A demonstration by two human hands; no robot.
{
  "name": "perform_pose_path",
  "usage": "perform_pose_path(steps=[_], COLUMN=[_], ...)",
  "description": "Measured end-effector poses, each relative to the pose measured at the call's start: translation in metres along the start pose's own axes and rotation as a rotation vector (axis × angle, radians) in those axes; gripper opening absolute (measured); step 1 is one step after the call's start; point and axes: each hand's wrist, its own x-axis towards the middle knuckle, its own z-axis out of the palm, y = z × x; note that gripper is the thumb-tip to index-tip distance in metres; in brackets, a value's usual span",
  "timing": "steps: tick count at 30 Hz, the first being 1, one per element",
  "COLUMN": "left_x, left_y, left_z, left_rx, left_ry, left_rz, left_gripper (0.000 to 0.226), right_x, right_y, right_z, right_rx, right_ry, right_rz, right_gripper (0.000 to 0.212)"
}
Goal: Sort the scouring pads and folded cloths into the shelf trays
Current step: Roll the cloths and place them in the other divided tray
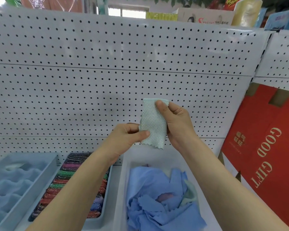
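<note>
- Head view: pale-green folded cloth (154,123), waffle weave, pinked zigzag bottom edge, held up against the white pegboard (107,64), above the far edge of the right tray (157,155).
- Left hand (128,137): thumb and curled fingers pinch the cloth's lower left edge.
- Right hand (175,120): thumb on the upper right corner, fingers behind, gripping.
- Right tray, white plastic: loose crumpled blue cloths (157,189), pink bit showing through, pale green against the right wall.
- Middle tray (92,221): glittery scouring pads (77,184) packed in rows; red, green, purple, dark.
- Left tray (38,185): light-blue wavy foam sponges (12,185).
- Red "GOOD GIFT" carton (265,147) leans at the shelf's right end.
</note>
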Motion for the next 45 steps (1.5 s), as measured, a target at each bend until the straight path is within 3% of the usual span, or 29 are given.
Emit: perform_pose_path(steps=[5,9,14,20,25,30,35,41,45], left_x=[0.0,-0.004,-0.008,-0.009,-0.01,-0.003,-0.002,0.001,0.001], left_y=[-0.002,-0.007,-0.01,-0.006,0.022,0.044,0.039,0.041,0.039], left_z=[0.006,0.013,0.023,0.03,0.028,0.016,0.016,0.018,0.019], left_rx=[-0.116,-0.186,-0.159,0.046,-0.11,-0.129,-0.117,-0.178,-0.236], left_ry=[0.054,0.097,0.084,0.072,0.129,0.108,0.089,0.24,0.292], left_rz=[-0.004,-0.057,-0.065,0.002,0.107,0.2,0.282,0.239,0.167], left_gripper=[0.022,0.02,0.018,0.017,0.048,0.026,0.021,0.015,0.014], right_x=[-0.003,-0.01,-0.011,-0.013,-0.017,-0.018,-0.015,-0.019,-0.021], right_y=[-0.001,0.008,0.005,-0.004,-0.01,-0.018,-0.02,-0.013,-0.006], right_z=[-0.014,-0.025,-0.033,-0.031,-0.028,-0.025,-0.028,-0.026,-0.025], right_rx=[-0.21,-0.235,-0.104,0.027,-0.009,-0.013,-0.003,-0.23,-0.171], right_ry=[-0.213,-0.215,-0.139,-0.104,-0.158,-0.174,-0.207,-0.178,-0.165], right_rz=[0.19,0.309,0.284,0.166,0.123,0.122,0.166,0.106,0.185], right_gripper=[0.031,0.029,0.024,0.017,0.022,0.027,0.033,0.008,0.006])
